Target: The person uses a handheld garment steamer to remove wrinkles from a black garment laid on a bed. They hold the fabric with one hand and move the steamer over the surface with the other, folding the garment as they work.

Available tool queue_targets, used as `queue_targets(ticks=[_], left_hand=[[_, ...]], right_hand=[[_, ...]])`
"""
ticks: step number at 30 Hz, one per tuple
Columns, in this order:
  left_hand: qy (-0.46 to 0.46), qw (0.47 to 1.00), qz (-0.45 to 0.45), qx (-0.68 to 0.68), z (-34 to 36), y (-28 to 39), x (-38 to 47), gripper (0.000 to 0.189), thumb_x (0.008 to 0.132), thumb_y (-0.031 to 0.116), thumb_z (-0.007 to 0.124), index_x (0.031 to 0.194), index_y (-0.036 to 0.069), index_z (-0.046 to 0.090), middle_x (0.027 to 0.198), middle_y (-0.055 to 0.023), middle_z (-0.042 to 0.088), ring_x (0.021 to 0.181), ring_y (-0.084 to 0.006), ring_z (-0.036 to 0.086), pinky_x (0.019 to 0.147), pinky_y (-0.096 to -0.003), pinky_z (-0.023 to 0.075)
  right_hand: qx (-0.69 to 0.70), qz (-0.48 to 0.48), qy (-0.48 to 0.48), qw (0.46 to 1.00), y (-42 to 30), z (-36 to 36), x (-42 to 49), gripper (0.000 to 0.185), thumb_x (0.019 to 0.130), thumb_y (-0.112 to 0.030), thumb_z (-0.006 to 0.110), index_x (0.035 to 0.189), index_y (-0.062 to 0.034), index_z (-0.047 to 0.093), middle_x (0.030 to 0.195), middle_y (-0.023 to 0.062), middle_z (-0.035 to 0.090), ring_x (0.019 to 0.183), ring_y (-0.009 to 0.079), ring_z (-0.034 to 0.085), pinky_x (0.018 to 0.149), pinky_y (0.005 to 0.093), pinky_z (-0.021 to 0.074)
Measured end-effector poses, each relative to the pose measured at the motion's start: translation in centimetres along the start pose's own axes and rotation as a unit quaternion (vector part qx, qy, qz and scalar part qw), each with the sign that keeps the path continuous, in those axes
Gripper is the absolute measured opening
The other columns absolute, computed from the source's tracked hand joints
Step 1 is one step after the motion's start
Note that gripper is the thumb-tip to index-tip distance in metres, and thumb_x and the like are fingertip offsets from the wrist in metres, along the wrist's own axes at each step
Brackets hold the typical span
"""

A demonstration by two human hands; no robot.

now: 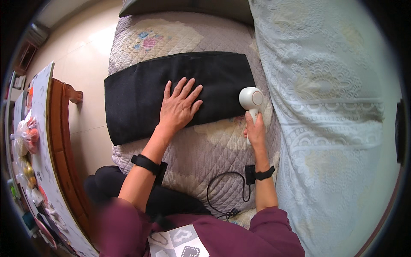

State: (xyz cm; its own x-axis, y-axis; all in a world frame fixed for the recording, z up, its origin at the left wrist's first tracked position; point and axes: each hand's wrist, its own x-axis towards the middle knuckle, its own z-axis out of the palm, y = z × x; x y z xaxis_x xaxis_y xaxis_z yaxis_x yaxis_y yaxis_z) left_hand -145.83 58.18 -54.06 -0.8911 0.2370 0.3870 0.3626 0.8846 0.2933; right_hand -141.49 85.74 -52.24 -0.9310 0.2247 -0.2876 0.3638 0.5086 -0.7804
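Observation:
A folded black cloth (pixel 138 99) lies flat across a quilted floral cover (pixel 179 154). My left hand (pixel 179 102) rests palm down on its middle, fingers spread. At the cloth's right end, my right hand (pixel 256 130) grips the handle of a white handheld device with a round head (pixel 250 98), perhaps a garment steamer or lint remover; the picture does not settle which. The head is over the cloth's right edge. Each forearm wears a black strap (pixel 146 163) with a small dark box on it.
A black cable (pixel 208 183) curls on the quilt below the right forearm. White lace fabric (pixel 321 128) hangs along the right side. At left stands a wooden table with a marbled top (pixel 48 128), bearing bagged fruit (pixel 30 138). A dark grey item (pixel 189 7) lies at the far end.

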Motion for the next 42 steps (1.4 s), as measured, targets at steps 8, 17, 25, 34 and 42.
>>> queue_targets(ticks=[8,17,25,34,42], left_hand=[[-0.015,1.0,-0.017,0.001,-0.6,0.2,0.5,0.052,0.096,0.042,0.057,0.14,0.016,0.055,0.147,-0.0032,0.051,0.141,-0.0218,0.04,0.12,-0.0508,0.0195],[-0.011,1.0,-0.025,-0.009,-0.5,0.1,0.3,0.052,0.093,0.041,0.059,0.138,0.014,0.056,0.146,-0.0039,0.051,0.141,-0.0215,0.04,0.12,-0.05,0.0211],[-0.002,0.999,-0.029,-0.016,-0.4,-0.1,0.2,0.053,0.093,0.042,0.06,0.138,0.014,0.056,0.148,-0.0066,0.049,0.14,-0.0222,0.041,0.12,-0.05,0.0203],[-0.002,0.999,-0.041,-0.036,-0.5,-0.1,0.0,0.054,0.092,0.041,0.061,0.139,0.015,0.056,0.15,-0.0096,0.047,0.142,-0.0261,0.039,0.12,-0.0489,0.0212],[-0.007,0.998,-0.048,-0.04,-0.4,-0.2,-0.3,0.052,0.093,0.043,0.059,0.14,0.02,0.055,0.15,-0.0114,0.046,0.142,-0.0284,0.038,0.12,-0.0503,0.0191]], right_hand=[[-0.103,0.014,-0.043,0.994,-5.1,-0.9,5.6,0.044,0.095,-0.043,0.063,0.099,-0.002,0.047,0.07,0.0156,0.063,0.051,0.0233,0.064,0.046,0.0379,0.0494],[-0.131,-0.087,-0.103,0.982,-6.4,0.9,9.1,0.044,0.097,-0.042,0.061,0.103,-0.0013,0.045,0.073,0.0193,0.066,0.054,0.0271,0.067,0.048,0.0404,0.0516],[-0.09,-0.167,-0.141,0.972,-8.5,3.8,10.0,0.045,0.098,-0.04,0.06,0.098,0.0012,0.044,0.068,0.0204,0.064,0.053,0.027,0.066,0.047,0.0395,0.0513],[-0.129,-0.145,-0.109,0.975,-12.4,5.5,11.0,0.042,0.098,-0.039,0.061,0.096,0.001,0.046,0.066,0.0218,0.063,0.055,0.0321,0.067,0.049,0.0416,0.0513],[-0.156,-0.109,-0.088,0.978,-12.4,6.5,11.2,0.042,0.097,-0.04,0.061,0.096,0.0003,0.048,0.07,0.0197,0.064,0.055,0.0289,0.066,0.046,0.0386,0.0501]])
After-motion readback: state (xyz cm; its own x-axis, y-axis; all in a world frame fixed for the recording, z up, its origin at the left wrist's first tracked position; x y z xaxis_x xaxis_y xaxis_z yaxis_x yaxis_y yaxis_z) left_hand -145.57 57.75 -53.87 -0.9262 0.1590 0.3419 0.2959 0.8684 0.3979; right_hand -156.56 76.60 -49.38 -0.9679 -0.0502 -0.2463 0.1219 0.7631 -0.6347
